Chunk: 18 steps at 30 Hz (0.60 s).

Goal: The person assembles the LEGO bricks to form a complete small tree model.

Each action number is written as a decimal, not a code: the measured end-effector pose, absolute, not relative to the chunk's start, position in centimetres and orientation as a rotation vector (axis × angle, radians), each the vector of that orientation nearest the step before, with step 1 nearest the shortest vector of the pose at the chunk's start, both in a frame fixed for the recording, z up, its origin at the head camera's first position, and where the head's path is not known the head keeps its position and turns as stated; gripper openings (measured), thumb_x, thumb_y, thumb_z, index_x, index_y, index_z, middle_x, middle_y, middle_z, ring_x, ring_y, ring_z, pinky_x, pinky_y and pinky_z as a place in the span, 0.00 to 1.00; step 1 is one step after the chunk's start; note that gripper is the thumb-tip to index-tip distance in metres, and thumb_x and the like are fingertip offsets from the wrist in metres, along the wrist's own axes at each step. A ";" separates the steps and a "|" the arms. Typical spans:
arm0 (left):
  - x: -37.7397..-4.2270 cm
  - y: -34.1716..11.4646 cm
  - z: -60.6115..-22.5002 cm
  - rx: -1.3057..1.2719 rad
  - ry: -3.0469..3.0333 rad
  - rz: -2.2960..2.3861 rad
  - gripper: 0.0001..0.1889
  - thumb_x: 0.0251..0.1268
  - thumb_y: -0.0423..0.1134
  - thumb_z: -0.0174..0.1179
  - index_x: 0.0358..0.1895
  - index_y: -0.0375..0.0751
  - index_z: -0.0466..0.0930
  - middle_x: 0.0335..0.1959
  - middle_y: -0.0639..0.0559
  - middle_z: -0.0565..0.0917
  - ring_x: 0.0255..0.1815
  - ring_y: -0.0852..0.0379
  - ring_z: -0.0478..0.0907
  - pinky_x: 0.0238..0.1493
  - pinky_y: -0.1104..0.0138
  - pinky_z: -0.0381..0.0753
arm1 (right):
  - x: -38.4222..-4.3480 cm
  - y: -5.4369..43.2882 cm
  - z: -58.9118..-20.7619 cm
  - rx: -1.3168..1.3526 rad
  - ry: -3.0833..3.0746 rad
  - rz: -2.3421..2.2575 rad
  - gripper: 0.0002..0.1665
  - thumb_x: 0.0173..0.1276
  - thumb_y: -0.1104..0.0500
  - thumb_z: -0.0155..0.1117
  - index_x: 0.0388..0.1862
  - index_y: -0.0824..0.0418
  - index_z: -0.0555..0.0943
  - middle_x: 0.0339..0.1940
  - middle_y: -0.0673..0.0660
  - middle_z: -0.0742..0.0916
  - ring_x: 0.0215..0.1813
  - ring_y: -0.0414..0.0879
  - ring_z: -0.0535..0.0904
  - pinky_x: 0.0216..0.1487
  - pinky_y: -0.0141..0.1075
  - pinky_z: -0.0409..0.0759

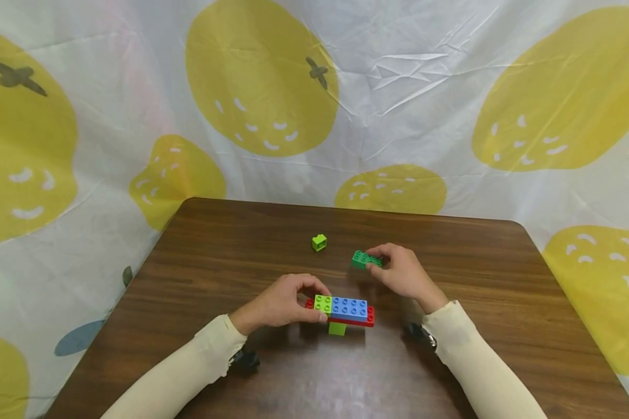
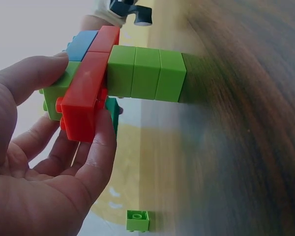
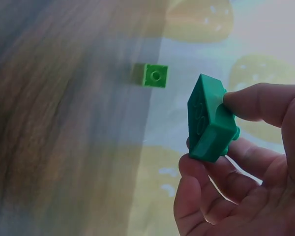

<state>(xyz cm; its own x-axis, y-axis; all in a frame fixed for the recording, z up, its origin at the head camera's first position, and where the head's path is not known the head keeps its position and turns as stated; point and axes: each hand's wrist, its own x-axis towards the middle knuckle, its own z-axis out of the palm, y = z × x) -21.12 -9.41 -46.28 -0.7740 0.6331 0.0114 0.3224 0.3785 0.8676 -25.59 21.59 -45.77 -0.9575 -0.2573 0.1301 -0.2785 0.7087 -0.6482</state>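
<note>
My left hand (image 1: 288,299) grips the left end of a toy-brick build, thumb and fingers around its lime brick (image 1: 322,303). Beside that brick on top sits a blue brick (image 1: 349,307), both on a layer of red bricks (image 2: 83,93). Under the red layer, a column of several lime bricks (image 2: 146,73) reaches down toward the tabletop. My right hand (image 1: 405,273) pinches a dark green brick (image 3: 211,120) between thumb and fingers, behind and right of the build. Its hollow underside faces sideways in the right wrist view.
A single lime brick (image 1: 319,242) lies on its side on the brown wooden table (image 1: 251,233), beyond both hands. Behind the table's far edge hangs a white cloth (image 1: 283,180) with yellow fruit prints.
</note>
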 end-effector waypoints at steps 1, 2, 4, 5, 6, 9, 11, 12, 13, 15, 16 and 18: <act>-21.1 -9.4 -46.3 0.838 2.319 1.353 0.19 0.61 0.45 0.78 0.55 0.54 0.86 0.53 0.58 0.85 0.55 0.54 0.79 0.54 0.66 0.86 | -25.3 21.5 -45.6 0.455 -2.874 1.107 0.20 0.71 0.56 0.72 0.59 0.62 0.86 0.49 0.60 0.90 0.40 0.47 0.83 0.41 0.38 0.81; -21.1 -9.4 -46.3 0.838 2.319 1.355 0.19 0.61 0.45 0.78 0.55 0.54 0.86 0.53 0.58 0.85 0.55 0.54 0.79 0.54 0.66 0.86 | -25.1 21.4 -45.4 0.457 -2.873 1.120 0.20 0.71 0.56 0.72 0.59 0.62 0.86 0.50 0.60 0.90 0.40 0.47 0.83 0.41 0.38 0.82; -21.1 -9.4 -46.3 0.839 2.318 1.359 0.19 0.61 0.45 0.78 0.55 0.53 0.86 0.53 0.57 0.86 0.54 0.54 0.79 0.54 0.66 0.87 | -24.6 21.2 -45.0 0.468 -2.864 1.142 0.21 0.71 0.56 0.72 0.60 0.61 0.86 0.51 0.59 0.90 0.41 0.47 0.84 0.41 0.38 0.83; -21.1 -9.4 -46.3 0.838 2.317 1.360 0.19 0.61 0.45 0.78 0.55 0.53 0.86 0.53 0.57 0.86 0.54 0.54 0.79 0.54 0.66 0.87 | -24.3 21.1 -44.7 0.474 -2.859 1.156 0.21 0.72 0.56 0.72 0.60 0.61 0.86 0.51 0.59 0.89 0.41 0.47 0.84 0.41 0.38 0.83; -21.1 -9.4 -46.3 0.836 2.317 1.361 0.19 0.61 0.45 0.78 0.55 0.53 0.86 0.53 0.57 0.86 0.54 0.54 0.79 0.54 0.66 0.87 | -24.1 21.0 -44.5 0.483 -2.851 1.166 0.21 0.72 0.55 0.72 0.60 0.60 0.86 0.51 0.58 0.89 0.41 0.47 0.84 0.41 0.38 0.84; -21.1 -9.4 -46.2 0.832 2.314 1.363 0.19 0.62 0.45 0.78 0.55 0.52 0.86 0.54 0.57 0.86 0.55 0.54 0.79 0.54 0.65 0.87 | -23.4 20.7 -43.8 0.521 -2.827 1.198 0.20 0.72 0.56 0.72 0.60 0.60 0.86 0.52 0.57 0.89 0.40 0.49 0.85 0.38 0.36 0.84; -21.1 -9.4 -46.2 0.834 2.307 1.366 0.19 0.62 0.45 0.78 0.56 0.52 0.86 0.54 0.56 0.86 0.55 0.53 0.79 0.54 0.64 0.87 | -23.0 20.5 -43.5 0.554 -2.813 1.202 0.20 0.72 0.57 0.72 0.60 0.60 0.85 0.51 0.56 0.89 0.38 0.49 0.85 0.35 0.35 0.84; -21.1 -9.4 -46.3 0.836 2.304 1.369 0.20 0.62 0.45 0.77 0.56 0.51 0.86 0.54 0.55 0.86 0.55 0.53 0.79 0.55 0.63 0.87 | -22.8 20.4 -43.4 0.571 -2.805 1.204 0.20 0.72 0.57 0.72 0.60 0.60 0.86 0.50 0.56 0.89 0.37 0.50 0.85 0.34 0.35 0.84; -21.1 -9.4 -46.3 0.840 2.301 1.371 0.20 0.62 0.45 0.77 0.56 0.51 0.86 0.54 0.54 0.86 0.55 0.52 0.79 0.55 0.63 0.87 | -22.6 20.3 -43.2 0.586 -2.800 1.203 0.20 0.72 0.57 0.72 0.60 0.59 0.86 0.50 0.55 0.89 0.37 0.50 0.84 0.34 0.35 0.84; -21.2 -9.4 -46.4 0.847 2.292 1.378 0.20 0.63 0.44 0.77 0.56 0.50 0.86 0.55 0.53 0.86 0.55 0.52 0.79 0.56 0.60 0.87 | -22.3 20.1 -43.0 0.618 -2.789 1.185 0.19 0.71 0.58 0.72 0.60 0.58 0.86 0.49 0.54 0.89 0.36 0.49 0.84 0.34 0.35 0.83; -21.2 -9.4 -46.4 0.848 2.289 1.380 0.20 0.63 0.44 0.77 0.56 0.50 0.86 0.55 0.53 0.86 0.55 0.52 0.79 0.56 0.59 0.88 | -22.1 20.0 -42.9 0.635 -2.782 1.177 0.19 0.71 0.58 0.72 0.60 0.58 0.86 0.49 0.53 0.89 0.36 0.48 0.84 0.34 0.35 0.83; -21.2 -9.4 -46.4 0.850 2.287 1.382 0.19 0.63 0.44 0.77 0.56 0.49 0.86 0.55 0.52 0.86 0.55 0.52 0.79 0.57 0.58 0.88 | -21.7 19.8 -42.7 0.666 -2.768 1.159 0.19 0.71 0.58 0.73 0.60 0.57 0.87 0.48 0.52 0.89 0.36 0.48 0.83 0.35 0.35 0.83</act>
<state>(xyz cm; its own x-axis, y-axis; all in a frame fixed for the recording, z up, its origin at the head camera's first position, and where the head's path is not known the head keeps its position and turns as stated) -21.16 -9.42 -46.41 -0.7650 0.6437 0.0200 0.3170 0.3493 0.8818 -21.68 19.84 -42.69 -0.9038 -0.3642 0.2246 -0.4156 0.6223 -0.6633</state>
